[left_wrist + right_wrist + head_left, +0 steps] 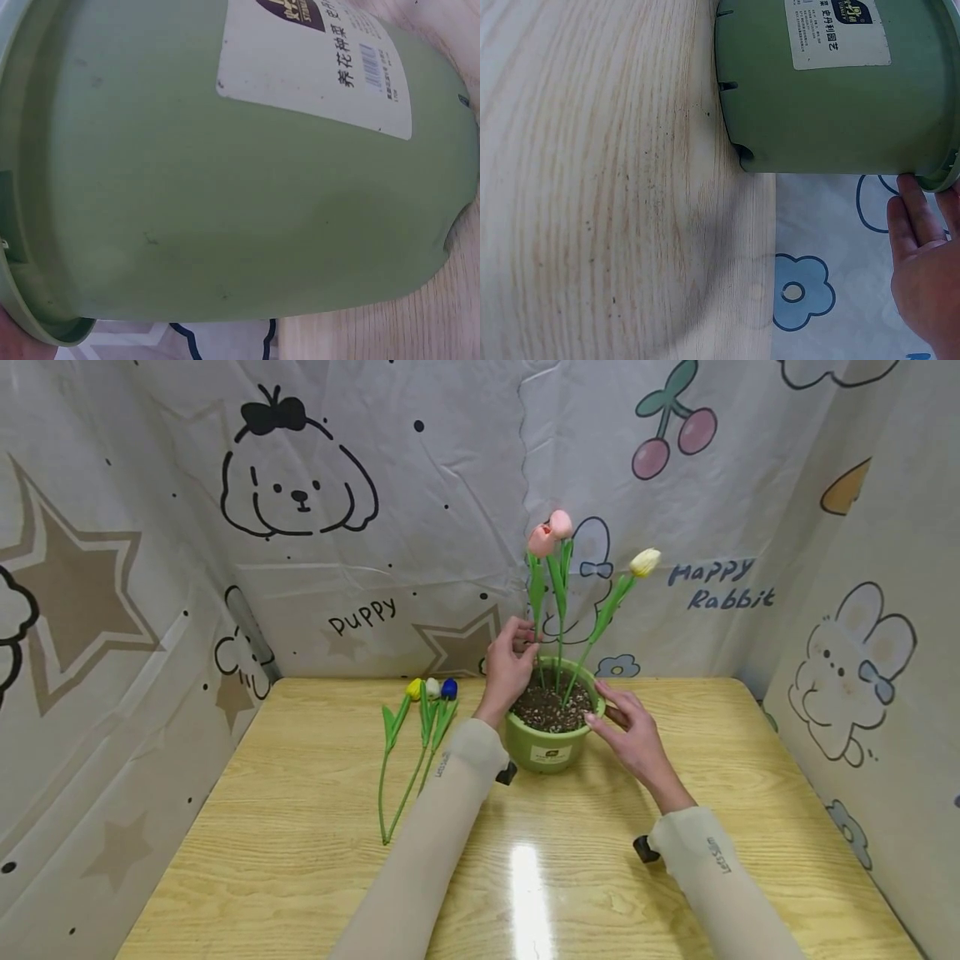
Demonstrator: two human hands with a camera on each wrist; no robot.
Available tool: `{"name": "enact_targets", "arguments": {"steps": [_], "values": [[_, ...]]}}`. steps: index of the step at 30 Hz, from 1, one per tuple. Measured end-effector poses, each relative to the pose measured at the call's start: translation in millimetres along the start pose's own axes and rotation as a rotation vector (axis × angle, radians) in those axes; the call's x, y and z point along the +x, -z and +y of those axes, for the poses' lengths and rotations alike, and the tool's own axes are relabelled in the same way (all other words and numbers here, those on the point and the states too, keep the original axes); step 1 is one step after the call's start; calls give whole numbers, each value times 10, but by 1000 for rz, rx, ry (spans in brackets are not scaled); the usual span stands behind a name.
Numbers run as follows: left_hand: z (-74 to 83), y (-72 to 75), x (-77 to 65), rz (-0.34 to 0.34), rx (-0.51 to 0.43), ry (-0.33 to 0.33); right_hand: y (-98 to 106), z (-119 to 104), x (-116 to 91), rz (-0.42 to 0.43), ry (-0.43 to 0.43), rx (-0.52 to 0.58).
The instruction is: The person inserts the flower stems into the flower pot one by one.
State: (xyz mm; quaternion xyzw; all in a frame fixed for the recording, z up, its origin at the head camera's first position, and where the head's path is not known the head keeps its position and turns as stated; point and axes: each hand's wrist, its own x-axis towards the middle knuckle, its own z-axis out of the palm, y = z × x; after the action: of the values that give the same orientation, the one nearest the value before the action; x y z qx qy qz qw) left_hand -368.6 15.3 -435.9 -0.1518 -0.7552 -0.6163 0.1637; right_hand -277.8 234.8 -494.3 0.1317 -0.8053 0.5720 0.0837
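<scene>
A green flowerpot [551, 753] filled with dark soil [551, 714] stands upright on the table, its label facing the front. Two pink artificial tulips [542, 540] and a cream one [645, 562] rise from the soil, the cream one leaning right. At the pot's left rim, my left hand [512, 668] pinches the stem of the left pink tulip; in the left wrist view that hand is mostly hidden by the pot wall [225, 195]. My right hand [633, 731] grips the right rim, with fingers [919, 214] lying against the outside under the lip.
Left of the pot, yellow [414, 689], white [432, 687] and blue [449, 688] artificial tulips lie on the wooden table [300, 793], partly behind the left sleeve. A printed curtain [450, 468] hangs around the table's back and sides.
</scene>
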Motion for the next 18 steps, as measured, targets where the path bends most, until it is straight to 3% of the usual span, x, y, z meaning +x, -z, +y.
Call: {"name": "enact_targets", "arguments": {"steps": [18], "values": [[-32, -13, -3, -2, 48, 45, 1, -13, 0, 0, -7, -11]]}}
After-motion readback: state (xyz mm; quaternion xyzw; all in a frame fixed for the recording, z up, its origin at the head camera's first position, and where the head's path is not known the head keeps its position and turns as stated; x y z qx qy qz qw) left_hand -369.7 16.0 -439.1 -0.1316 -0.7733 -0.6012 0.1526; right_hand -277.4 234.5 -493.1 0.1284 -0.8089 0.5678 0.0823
